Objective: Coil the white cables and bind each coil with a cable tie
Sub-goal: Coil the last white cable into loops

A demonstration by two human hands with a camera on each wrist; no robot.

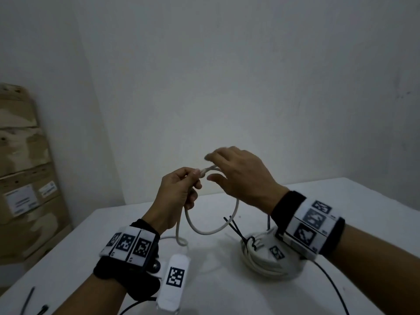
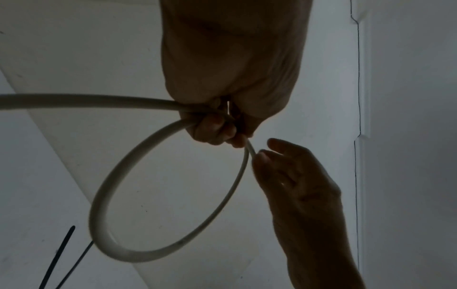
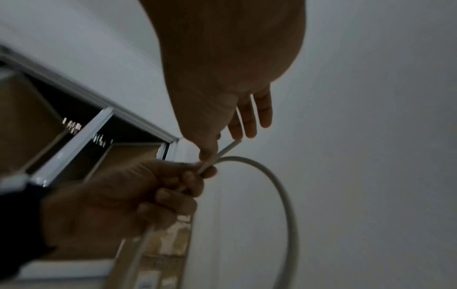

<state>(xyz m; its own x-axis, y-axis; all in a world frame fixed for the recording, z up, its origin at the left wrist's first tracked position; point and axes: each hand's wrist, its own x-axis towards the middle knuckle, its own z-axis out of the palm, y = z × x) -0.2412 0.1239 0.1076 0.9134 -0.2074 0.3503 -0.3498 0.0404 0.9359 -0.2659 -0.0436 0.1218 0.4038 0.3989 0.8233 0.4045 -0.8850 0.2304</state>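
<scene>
My left hand grips a white cable above the table and holds it in one round loop. The rest of the cable hangs from the fist down to the table. The short free end sticks out past the left fingers. My right hand hovers at that end with its fingers straight; its thumb touches the end. Another white coil, bound with a black cable tie, lies on the table under my right wrist.
Loose black cable ties lie beside the bound coil, and more near the front left corner of the white table. Cardboard boxes are stacked at the left wall. A thin black wire trails from my right wrist.
</scene>
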